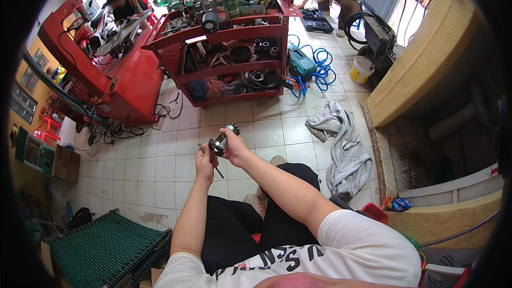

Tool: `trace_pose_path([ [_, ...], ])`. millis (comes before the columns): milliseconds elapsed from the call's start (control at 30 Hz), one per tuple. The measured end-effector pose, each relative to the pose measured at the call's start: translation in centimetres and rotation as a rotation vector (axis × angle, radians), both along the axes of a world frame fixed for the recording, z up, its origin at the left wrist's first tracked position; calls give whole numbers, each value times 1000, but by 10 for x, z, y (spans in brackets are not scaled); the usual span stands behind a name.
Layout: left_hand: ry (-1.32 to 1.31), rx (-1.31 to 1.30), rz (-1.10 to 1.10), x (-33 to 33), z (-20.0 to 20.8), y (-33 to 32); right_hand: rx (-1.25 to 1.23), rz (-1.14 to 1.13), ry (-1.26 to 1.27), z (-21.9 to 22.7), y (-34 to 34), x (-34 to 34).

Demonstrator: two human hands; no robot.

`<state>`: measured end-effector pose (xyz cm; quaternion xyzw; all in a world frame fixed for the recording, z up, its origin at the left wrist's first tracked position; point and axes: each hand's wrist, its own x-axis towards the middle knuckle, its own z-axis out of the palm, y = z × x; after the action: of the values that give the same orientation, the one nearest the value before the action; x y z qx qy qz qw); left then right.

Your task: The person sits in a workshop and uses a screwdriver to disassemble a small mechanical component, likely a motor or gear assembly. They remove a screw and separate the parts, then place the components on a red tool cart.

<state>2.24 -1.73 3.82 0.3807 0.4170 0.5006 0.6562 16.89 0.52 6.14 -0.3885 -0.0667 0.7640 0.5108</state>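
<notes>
In front of my knees, my right hand point(234, 148) is wrapped round a cylindrical metal part point(217, 144), silvery along its middle, with dark, toothed-looking ends. It is held at a slant, its far end up and to the right. Close beside it on the left, my left hand point(205, 167) grips a thin metal rod point(219, 172). The rod's lower end sticks out below the fingers, and a short tip shows above them. Whether rod and part touch, I cannot tell.
Ahead stands a red tool cart point(229, 69) loaded with cans and parts. A red machine point(128, 90) is at left. A grey cloth point(344, 149) lies on the tiles at right, near a blue hose point(322, 72) and a bucket point(361, 69). Two people work farther back.
</notes>
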Motion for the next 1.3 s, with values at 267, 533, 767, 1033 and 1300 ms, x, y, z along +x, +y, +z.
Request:
trace_pose_path([
  [267, -78, -103, -23, -4, -2, 4, 6, 13, -24, -2, 1, 0],
  [533, -266, -255, -144, -14, -1, 7, 25, 15, -117, 3, -1, 0],
  [767, -321, -246, -210, -18, -3, 8, 4, 32, -73, 6, -2, 0],
  [1033, -363, -309, -155, -14, 0, 6, 27, -12, -13, -2, 2, 1],
  [1300, -300, -332, -145, -14, -4, 7, 32, -36, -43, 6, 1, 2],
])
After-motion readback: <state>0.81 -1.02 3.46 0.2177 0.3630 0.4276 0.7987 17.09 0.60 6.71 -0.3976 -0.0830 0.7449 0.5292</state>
